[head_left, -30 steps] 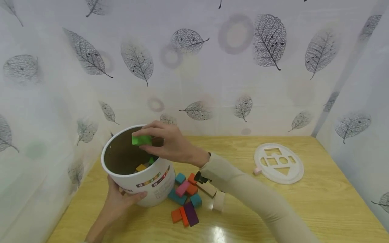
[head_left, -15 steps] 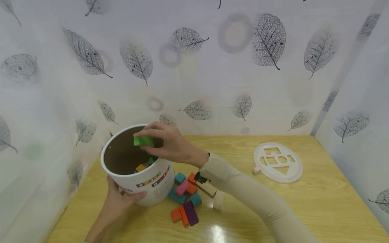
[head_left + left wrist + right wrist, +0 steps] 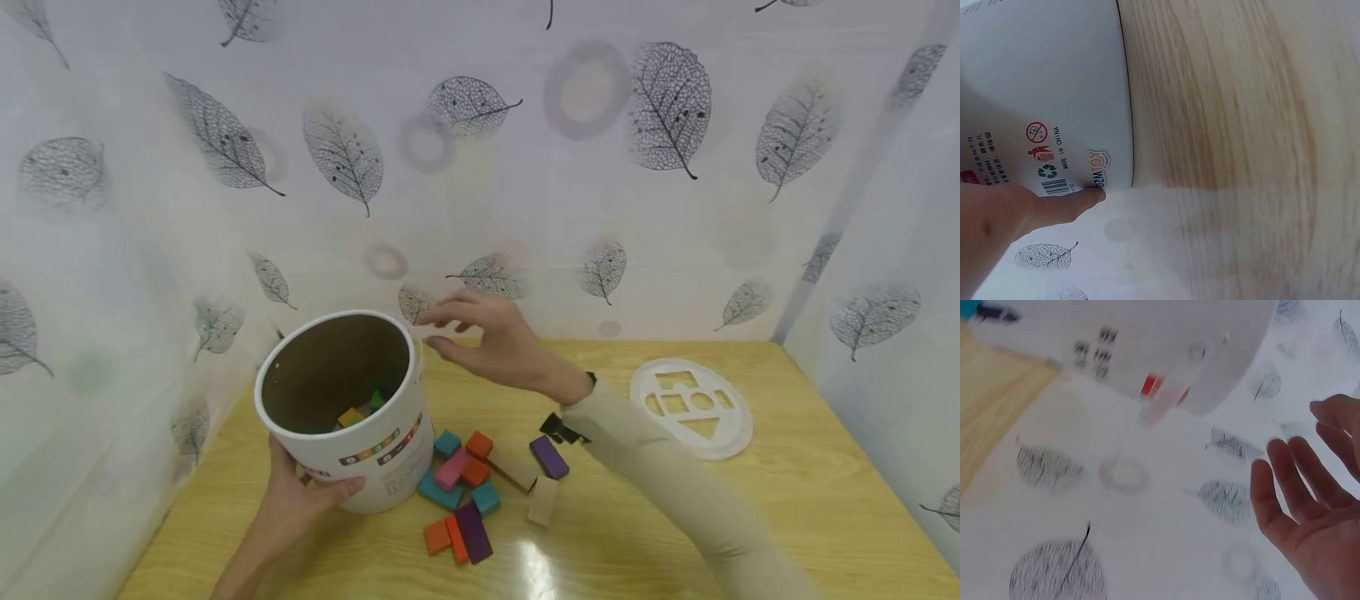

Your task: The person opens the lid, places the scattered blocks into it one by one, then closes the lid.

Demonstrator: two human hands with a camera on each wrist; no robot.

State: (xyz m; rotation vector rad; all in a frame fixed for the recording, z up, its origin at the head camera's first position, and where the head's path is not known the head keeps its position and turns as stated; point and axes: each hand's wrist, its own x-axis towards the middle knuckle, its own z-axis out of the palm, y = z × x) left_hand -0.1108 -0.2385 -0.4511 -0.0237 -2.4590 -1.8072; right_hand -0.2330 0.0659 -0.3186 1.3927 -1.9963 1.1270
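My left hand [image 3: 298, 502] held the white toy bucket [image 3: 384, 482], thumb pressed along its wall and the other fingers mostly hidden, with a yellow block [image 3: 350, 417] and a green block [image 3: 377, 401] inside. Just right of it, a cluster of wooden blocks [image 3: 452, 470] lay on the wood-grain table [image 3: 615, 533]. My right hand [image 3: 495, 340] hung empty near the rim, thumb and fingers parted wide, well left of the white shape-sorter lid [image 3: 731, 427].

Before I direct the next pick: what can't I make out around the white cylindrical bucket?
White bucket, head view: near wall hides part of its floor; a yellow block and a green block show partly.
Left hand, head view: the bucket hides most fingers.
Small grey print, head view: too small to read.
Teal thing, right wrist view: cut off by the corner, shape unclear.
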